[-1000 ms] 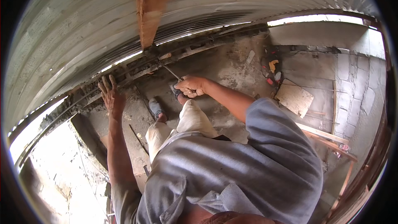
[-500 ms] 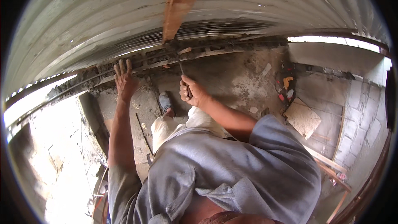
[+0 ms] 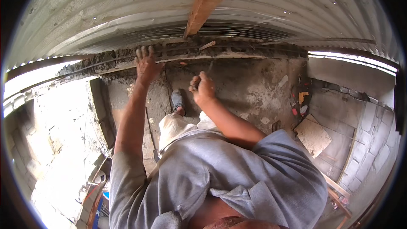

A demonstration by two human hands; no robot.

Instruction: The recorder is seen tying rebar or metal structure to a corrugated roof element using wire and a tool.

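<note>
My left hand (image 3: 146,64) has its fingers spread on the rough, mortar-crusted top of a block wall (image 3: 231,51), beside a thin metal bar (image 3: 105,63) running along it beneath corrugated metal sheeting (image 3: 114,12). To the right and a little lower, my right hand (image 3: 203,85) is closed round the dark handle of a slim metal tool (image 3: 211,64); its shaft points up toward the ledge and is blurred, so I cannot tell whether the tip touches. A small piece of wood or rubble (image 3: 207,45) lies on the ledge above.
A wooden beam (image 3: 205,0) crosses the sheeting overhead. My shoed foot (image 3: 177,99) is on the rough concrete floor (image 3: 239,85). At right are scattered small items (image 3: 302,97), a square board (image 3: 312,136), a block wall (image 3: 369,144) and timber (image 3: 337,186). A bright broken concrete edge (image 3: 63,118) is at left.
The view has shifted, so the beam and wall sit farther right in the picture. My left hand stays spread on the ledge. My right hand has turned, pointing the tool more upright.
</note>
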